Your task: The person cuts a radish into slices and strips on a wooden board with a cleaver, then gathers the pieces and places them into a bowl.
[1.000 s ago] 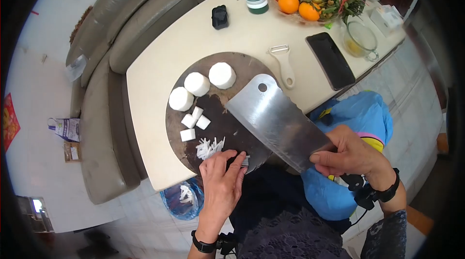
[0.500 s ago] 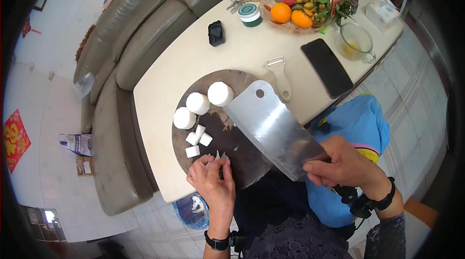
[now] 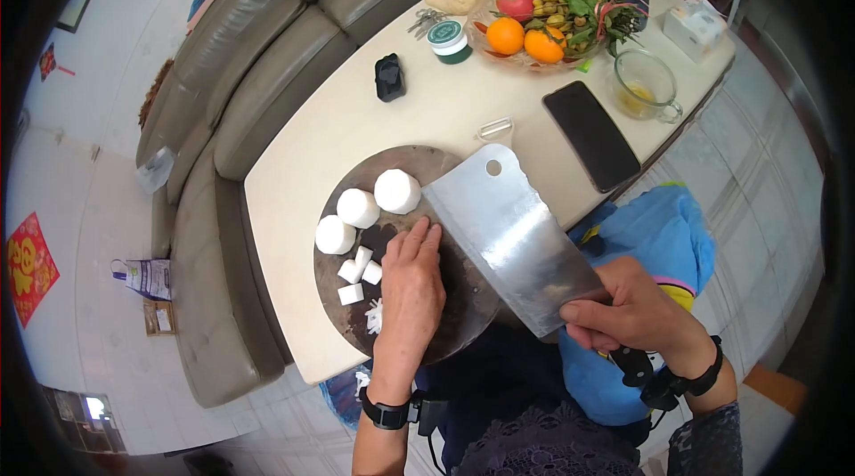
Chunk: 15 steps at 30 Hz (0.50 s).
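Note:
My right hand [image 3: 628,309] grips the dark handle of a cleaver [image 3: 517,240], its broad blade raised over the right side of the round chopping board [image 3: 476,302]. My left hand [image 3: 414,289] lies on the board with its fingers stretched forward; what is under the palm is hidden. Beyond the fingertips stand three thick peeled white chunks [image 3: 358,208] that look like radish. Several smaller white blocks [image 3: 351,295] lie left of this hand. A little heap of thin white strips [image 3: 375,317] shows beside its wrist.
A peeler [image 3: 496,128] lies partly behind the blade. Near it are a phone [image 3: 592,136], a glass cup [image 3: 643,84], a green-and-white jar [image 3: 449,42] and a fruit bowl [image 3: 485,47]. A blue bag [image 3: 337,391] hangs below the table edge [image 3: 307,369]; a sofa [image 3: 232,271] stands left.
My left hand has moved up and right from the board's near edge onto its middle, uncovering thin white strips. The cleaver stays in my right hand, nearly unmoved. The view has shifted slightly.

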### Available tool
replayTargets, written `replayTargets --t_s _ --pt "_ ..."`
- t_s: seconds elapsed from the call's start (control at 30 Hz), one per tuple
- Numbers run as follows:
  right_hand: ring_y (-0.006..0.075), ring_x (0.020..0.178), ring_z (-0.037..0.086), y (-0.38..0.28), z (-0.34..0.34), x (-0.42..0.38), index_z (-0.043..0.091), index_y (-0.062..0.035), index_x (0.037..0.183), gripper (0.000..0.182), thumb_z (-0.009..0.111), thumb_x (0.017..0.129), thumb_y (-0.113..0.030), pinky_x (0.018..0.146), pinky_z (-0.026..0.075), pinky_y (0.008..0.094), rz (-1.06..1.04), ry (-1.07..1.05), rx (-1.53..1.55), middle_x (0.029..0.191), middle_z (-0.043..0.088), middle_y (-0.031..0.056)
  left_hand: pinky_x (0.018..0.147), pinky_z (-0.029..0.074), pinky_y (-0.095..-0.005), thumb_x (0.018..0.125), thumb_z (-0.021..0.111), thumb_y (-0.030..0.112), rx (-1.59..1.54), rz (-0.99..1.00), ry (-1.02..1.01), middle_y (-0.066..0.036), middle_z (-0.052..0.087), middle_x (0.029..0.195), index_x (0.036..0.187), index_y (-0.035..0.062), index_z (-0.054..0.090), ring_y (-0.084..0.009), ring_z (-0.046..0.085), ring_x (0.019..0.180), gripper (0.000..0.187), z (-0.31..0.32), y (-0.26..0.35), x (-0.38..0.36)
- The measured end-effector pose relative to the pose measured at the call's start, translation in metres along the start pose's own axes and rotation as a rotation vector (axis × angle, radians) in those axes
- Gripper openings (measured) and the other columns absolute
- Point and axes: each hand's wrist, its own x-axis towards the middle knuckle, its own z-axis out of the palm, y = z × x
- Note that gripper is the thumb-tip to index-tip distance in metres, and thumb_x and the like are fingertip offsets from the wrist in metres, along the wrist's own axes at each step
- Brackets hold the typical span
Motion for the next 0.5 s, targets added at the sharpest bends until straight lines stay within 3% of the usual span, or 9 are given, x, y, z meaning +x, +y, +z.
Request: replayTargets --t_s 0.2,0.5 --pt "0.0051 0.047 0.047 0.002 -0.004 -0.005 0.057 -0.0025 0.064 0.030 0.060 0.091 -0.017 0.045 0.036 0.0211 0.031 0.008 -0.020 0.055 0.053 -0.0004 0.083 0.048 -0.0391 0.080 0.061 -0.006 -0.212 -0.153 -0.077 -0.016 0.061 0.104 0.100 -0.0028 0.063 -0.0354 0.058 0.098 0.021 -0.015 0.006 -0.005" --pt "0.0059 0.048 0.049 0.007 -0.002 -0.008 0.058 -0.0011 0.067 0.026 0.059 0.090 -0.015 0.046 0.038 0.0226 0.029 0.033 -0.217 0.057 0.055 0.0001 0.074 0.046 -0.0394 0.076 0.069 -0.001 -0.200 -0.142 -0.005 -0.014 0.058 0.090 0.088 0.0005 0.063 -0.0333 0.057 0.084 0.014 -0.024 0.048 -0.064"
